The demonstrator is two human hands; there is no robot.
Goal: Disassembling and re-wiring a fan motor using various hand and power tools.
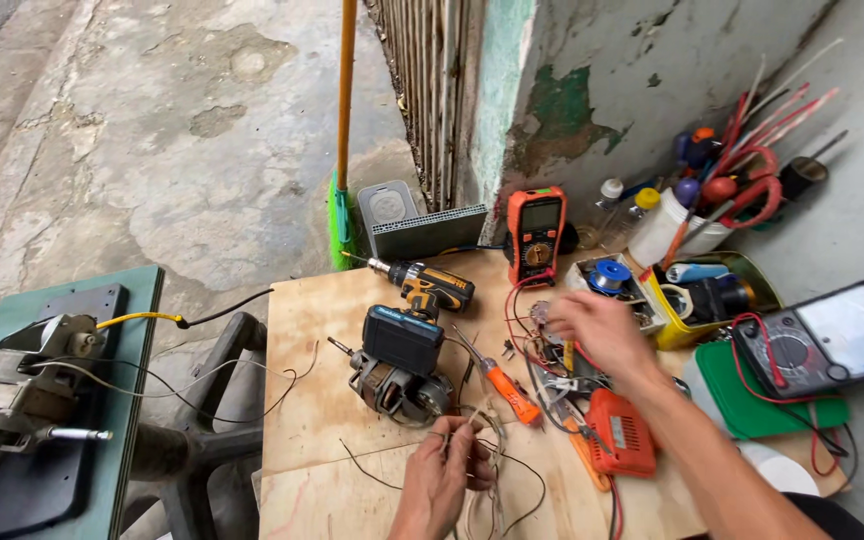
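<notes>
**Hands working among wires on a plywood bench**

Left hand pinching a bundle of thin wires at the plywood board's near edge, beside a small electric motor; right hand reaching, fingers loosely spread and holding nothing, over tangled red leads, near an orange screwdriver and orange multimeter

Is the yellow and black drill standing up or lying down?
Lying down. The drill rests on its side on the plywood board, bit pointing left toward the broom.

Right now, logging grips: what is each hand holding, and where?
The left hand pinches a bundle of thin wires near their upper ends. The right hand, blurred, reaches over small parts; any hold cannot be told.
</notes>
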